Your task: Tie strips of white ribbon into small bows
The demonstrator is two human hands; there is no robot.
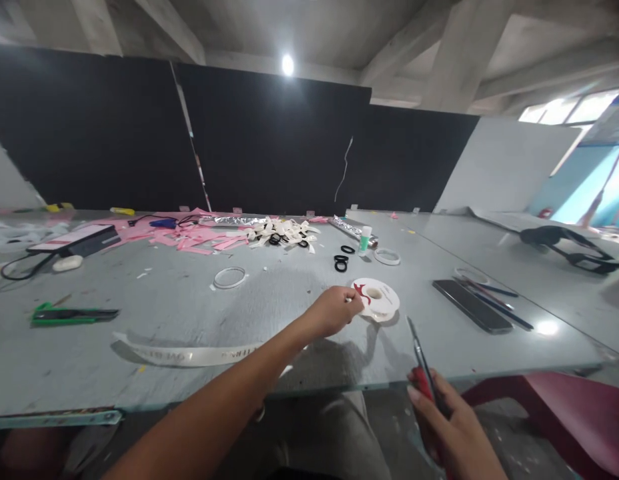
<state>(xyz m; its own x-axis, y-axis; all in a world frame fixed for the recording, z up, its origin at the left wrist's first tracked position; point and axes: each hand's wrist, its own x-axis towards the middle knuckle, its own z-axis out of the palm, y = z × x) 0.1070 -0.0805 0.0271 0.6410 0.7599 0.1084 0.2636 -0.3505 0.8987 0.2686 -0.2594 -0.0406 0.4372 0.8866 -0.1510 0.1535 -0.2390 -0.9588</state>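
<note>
My left hand (337, 310) reaches across the table with its fingers pinched at the left edge of a white ribbon spool (389, 297). It appears to grip the loose white ribbon there; the fingertips partly hide it. The spool has a red print and a round hole in its middle. Near the table's front edge, my right hand (447, 417) is closed around red-handled scissors (420, 357), blades pointing up and away from me. A length of white printed ribbon (189, 355) lies to the left, its right part passing behind my left forearm.
Black rings (341, 263), a glue stick (364, 241) and a white ring (387, 257) lie behind the spool. A phone (469, 305) and pens are at right. A green cutter (74, 315) lies left; cream ribbon pieces (284, 232) are piled behind. A red chair (564, 413) stands at front right.
</note>
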